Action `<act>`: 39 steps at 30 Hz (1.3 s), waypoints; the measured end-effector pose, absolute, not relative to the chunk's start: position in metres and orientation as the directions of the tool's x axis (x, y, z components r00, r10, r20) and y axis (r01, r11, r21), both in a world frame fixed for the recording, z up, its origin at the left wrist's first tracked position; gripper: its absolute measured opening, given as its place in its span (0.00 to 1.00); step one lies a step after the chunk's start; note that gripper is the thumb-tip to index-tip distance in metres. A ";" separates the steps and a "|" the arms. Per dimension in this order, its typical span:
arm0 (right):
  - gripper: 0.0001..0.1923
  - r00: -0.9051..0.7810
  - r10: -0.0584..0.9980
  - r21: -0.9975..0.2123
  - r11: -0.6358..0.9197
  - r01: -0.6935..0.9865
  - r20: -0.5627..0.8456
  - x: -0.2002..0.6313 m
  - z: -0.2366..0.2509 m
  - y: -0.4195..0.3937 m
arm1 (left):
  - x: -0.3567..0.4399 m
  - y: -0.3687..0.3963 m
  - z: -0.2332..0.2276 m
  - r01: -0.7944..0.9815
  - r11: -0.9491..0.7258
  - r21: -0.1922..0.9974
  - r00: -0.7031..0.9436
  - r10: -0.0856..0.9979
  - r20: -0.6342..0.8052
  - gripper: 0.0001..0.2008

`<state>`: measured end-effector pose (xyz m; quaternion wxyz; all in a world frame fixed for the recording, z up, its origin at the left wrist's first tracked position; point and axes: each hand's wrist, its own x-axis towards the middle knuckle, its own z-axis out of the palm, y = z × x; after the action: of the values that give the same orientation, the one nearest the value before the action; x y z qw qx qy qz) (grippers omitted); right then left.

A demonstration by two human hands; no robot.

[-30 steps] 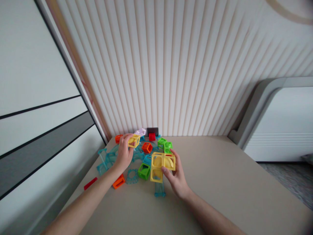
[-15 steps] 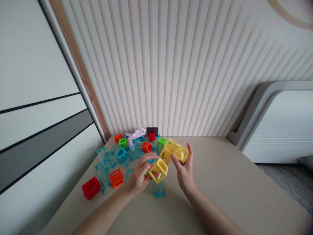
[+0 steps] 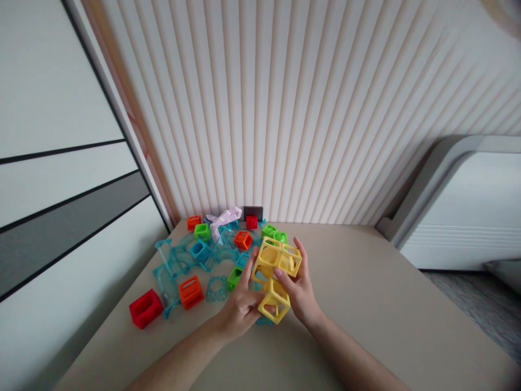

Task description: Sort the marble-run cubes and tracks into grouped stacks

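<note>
Both my hands hold a cluster of hollow yellow plastic cubes above the beige table. My left hand grips the lowest yellow cube from the left and below. My right hand clasps the joined upper cubes from the right, thumb on their front face. The cluster is tilted, with the lowest cube hanging under the two upper ones.
Loose pieces lie behind and left of my hands: a red cube, an orange cube, green cubes, clear teal track pieces, a pale purple piece. A ribbed wall stands behind; a white padded piece of furniture stands at the right.
My left hand brought a single yellow cube from the pile over to the yellow pair in my right hand; the cubes now sit together, held by both hands closer to me.
</note>
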<state>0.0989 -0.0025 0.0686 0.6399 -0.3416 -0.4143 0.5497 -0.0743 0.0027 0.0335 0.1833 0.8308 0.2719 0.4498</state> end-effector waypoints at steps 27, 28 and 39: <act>0.64 -0.305 0.930 -0.924 0.081 -0.373 0.205 0.096 0.063 -0.013 | -0.076 -0.004 0.045 0.162 -0.576 0.801 0.177 0.816 0.551 0.13; 0.65 -0.314 0.928 -0.930 0.080 -0.358 0.201 0.096 0.064 -0.015 | -0.076 -0.004 0.044 0.161 -0.588 0.793 0.169 0.808 0.565 0.12; 0.45 -0.200 0.957 -0.938 0.138 -0.317 0.208 0.102 0.053 -0.012 | -0.075 -0.001 0.036 0.297 -0.656 0.694 0.179 0.752 0.634 0.10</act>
<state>0.1025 -0.0125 0.0534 0.5508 -0.3107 -0.5154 0.5783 -0.0754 -0.0005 0.0361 0.2136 0.7375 0.3556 0.5330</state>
